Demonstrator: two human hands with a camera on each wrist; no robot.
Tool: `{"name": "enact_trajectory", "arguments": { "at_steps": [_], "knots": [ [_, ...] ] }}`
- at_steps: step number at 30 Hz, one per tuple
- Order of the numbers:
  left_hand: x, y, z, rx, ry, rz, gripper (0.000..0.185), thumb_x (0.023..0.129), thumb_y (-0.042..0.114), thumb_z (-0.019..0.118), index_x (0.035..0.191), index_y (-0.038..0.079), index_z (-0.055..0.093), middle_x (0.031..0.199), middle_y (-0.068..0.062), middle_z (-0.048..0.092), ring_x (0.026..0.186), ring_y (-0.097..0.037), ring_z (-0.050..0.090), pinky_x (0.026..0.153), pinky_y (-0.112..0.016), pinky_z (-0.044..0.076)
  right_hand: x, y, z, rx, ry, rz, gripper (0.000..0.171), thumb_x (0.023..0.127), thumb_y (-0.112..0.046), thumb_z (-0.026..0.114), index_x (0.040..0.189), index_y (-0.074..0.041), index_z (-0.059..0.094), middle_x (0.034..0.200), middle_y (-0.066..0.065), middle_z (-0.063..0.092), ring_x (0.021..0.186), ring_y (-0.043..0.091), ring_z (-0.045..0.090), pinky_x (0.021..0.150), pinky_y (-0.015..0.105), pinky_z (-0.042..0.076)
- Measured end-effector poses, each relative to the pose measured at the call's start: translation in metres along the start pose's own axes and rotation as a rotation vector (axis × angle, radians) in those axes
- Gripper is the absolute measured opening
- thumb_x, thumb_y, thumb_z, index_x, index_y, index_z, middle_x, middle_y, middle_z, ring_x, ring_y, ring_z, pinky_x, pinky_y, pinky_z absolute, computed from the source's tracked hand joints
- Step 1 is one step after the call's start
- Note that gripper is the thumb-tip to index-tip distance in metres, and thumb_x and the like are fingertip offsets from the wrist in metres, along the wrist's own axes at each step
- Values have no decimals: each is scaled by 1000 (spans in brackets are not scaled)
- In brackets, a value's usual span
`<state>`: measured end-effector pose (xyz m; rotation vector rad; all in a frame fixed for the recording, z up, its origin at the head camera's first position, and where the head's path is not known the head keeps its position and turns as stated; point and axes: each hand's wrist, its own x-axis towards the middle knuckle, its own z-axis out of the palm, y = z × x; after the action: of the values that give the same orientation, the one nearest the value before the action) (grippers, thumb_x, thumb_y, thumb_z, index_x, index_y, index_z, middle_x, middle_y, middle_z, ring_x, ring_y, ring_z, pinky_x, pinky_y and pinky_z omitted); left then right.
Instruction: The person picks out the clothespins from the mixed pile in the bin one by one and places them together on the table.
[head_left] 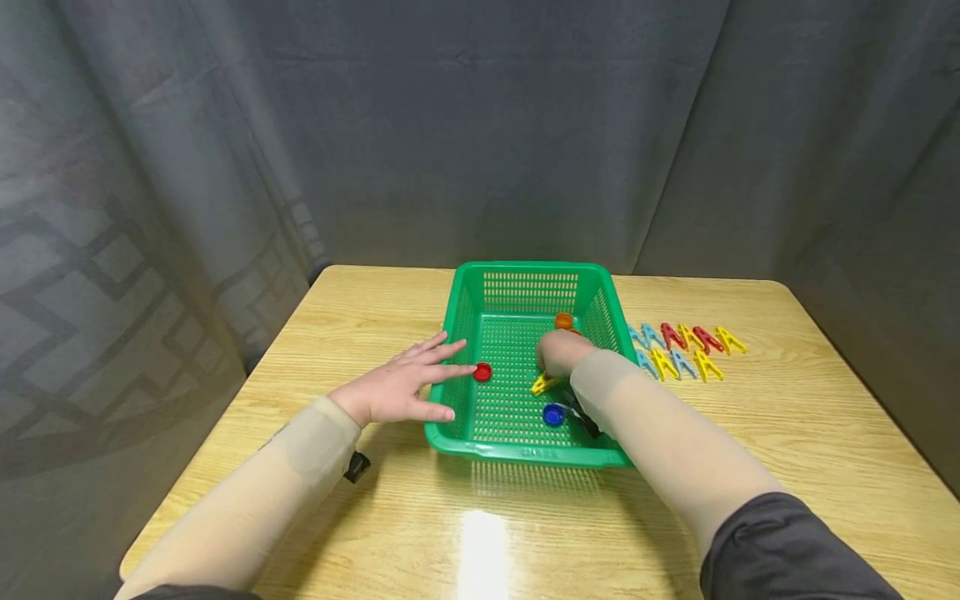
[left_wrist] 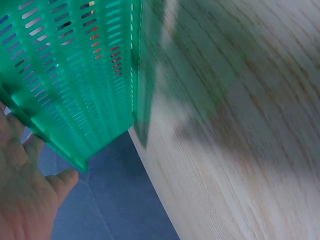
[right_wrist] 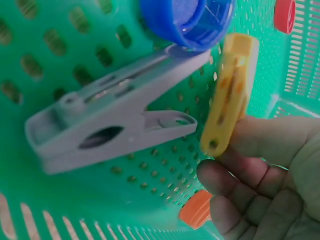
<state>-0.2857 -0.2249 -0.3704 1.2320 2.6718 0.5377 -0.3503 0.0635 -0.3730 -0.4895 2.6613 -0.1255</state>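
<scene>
A green slotted basket (head_left: 525, 454) stands mid-table. My right hand (head_left: 553, 357) reaches inside it and pinches one end of a yellow clothespin (right_wrist: 230, 95) between thumb and fingers (right_wrist: 235, 175); the same yellow clothespin (head_left: 544, 383) sticks out below the hand. On the basket floor lie a grey clothespin (right_wrist: 110, 125), a blue cap (head_left: 553, 414), a red cap (head_left: 482, 372) and an orange cap (head_left: 564, 321). My left hand (head_left: 438, 371) lies flat with straight fingers across the basket's left rim, near the red cap. In the left wrist view the basket wall (left_wrist: 75, 90) fills the upper left.
Several red, yellow and blue clothespins (head_left: 686, 350) lie in rows on the wooden table (head_left: 787, 450) to the right of the basket. Dark grey curtains hang behind and on both sides. The table's left edge (left_wrist: 155, 185) runs close to my left hand.
</scene>
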Motion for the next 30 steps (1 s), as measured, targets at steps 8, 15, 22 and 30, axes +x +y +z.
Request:
{"name": "enact_trajectory", "arguments": {
  "at_steps": [8, 15, 22, 30],
  "knots": [
    [0, 0, 0, -5, -3, -2, 69, 87, 53, 63, 148, 28, 40, 161, 0, 15, 147, -25, -3, 115, -54, 7, 4, -3, -1, -28, 11, 47, 18, 92, -3, 47, 81, -10, 60, 80, 6, 56, 70, 20, 46, 66, 33, 40],
    [0, 0, -1, 0, -1, 2, 69, 87, 54, 61, 148, 28, 40, 161, -2, 16, 147, -25, -3, 115, -55, 8, 3, -3, 1, 85, 38, 103, 28, 88, -33, 69, 98, -9, 58, 91, 5, 60, 79, 21, 53, 70, 37, 46],
    [0, 0, -1, 6, -3, 2, 71, 87, 59, 59, 148, 28, 40, 161, -2, 16, 147, -24, -2, 115, -54, 7, 4, -1, 4, 41, -29, 61, 39, 75, -24, 83, 100, -8, 58, 91, 4, 59, 83, 21, 56, 76, 38, 49],
    [0, 1, -2, 1, -9, -7, 71, 87, 59, 59, 148, 29, 40, 161, -2, 15, 147, -23, -3, 115, -53, 7, 5, -1, 2, 99, 51, 19, 24, 77, -10, 73, 96, -6, 59, 90, 6, 61, 79, 22, 53, 70, 33, 46]
  ]
}}
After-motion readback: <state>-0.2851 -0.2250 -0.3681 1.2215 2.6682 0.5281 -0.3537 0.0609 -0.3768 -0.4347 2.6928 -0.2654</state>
